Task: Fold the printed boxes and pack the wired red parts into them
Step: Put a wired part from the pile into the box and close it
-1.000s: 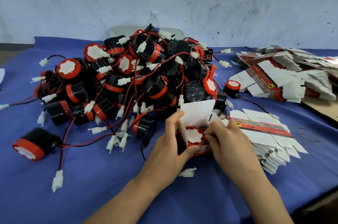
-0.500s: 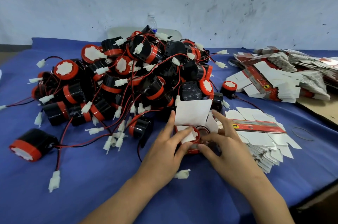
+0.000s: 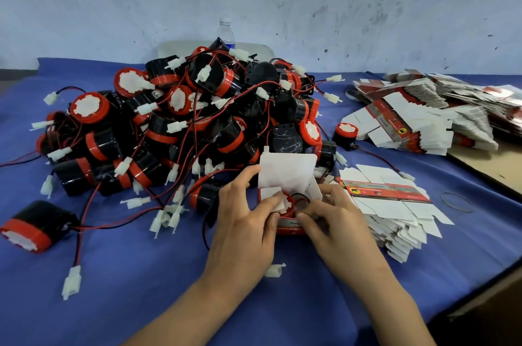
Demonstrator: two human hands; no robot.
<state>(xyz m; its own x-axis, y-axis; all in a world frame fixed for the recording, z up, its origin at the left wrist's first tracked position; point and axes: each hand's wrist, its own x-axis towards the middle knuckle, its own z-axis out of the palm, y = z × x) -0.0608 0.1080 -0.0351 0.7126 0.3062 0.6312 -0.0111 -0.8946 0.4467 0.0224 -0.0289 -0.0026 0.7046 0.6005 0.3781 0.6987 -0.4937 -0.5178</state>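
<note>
1. The box (image 3: pixel 288 228) stands on the blue cloth (image 3: pixel 141 289) just in front of the pile of wired red parts (image 3: pixel 197 119), between both hands. Its mouth opens upward and its red printed side faces the person.
2. Its white lid flap (image 3: pixel 286 173) rises upright from the far edge, tilted slightly away toward the pile.
3. One red part (image 3: pixel 289 204) sits inside the box, its red face pointing up, with a loop of black wire beside it.
4. The left hand (image 3: pixel 243 229) grips the box's left side. Its thumb presses a small side flap (image 3: pixel 272 198) down over the part, and its forefinger stretches up along the lid flap's left edge.
5. The right hand (image 3: pixel 336 221) holds the box's right side with curled fingers. Its thumb lies at the near rim and the right flap stands just above its knuckles.
6. Both forearms come in from the near edge and meet at the box.
7. A stack of flat boxes (image 3: pixel 392 212) lies just beside the right hand, and a further heap of flat boxes (image 3: pixel 423 122) lies well apart at the far right.
8. A white connector (image 3: pixel 275 270) lies on the cloth below the hands.
</note>
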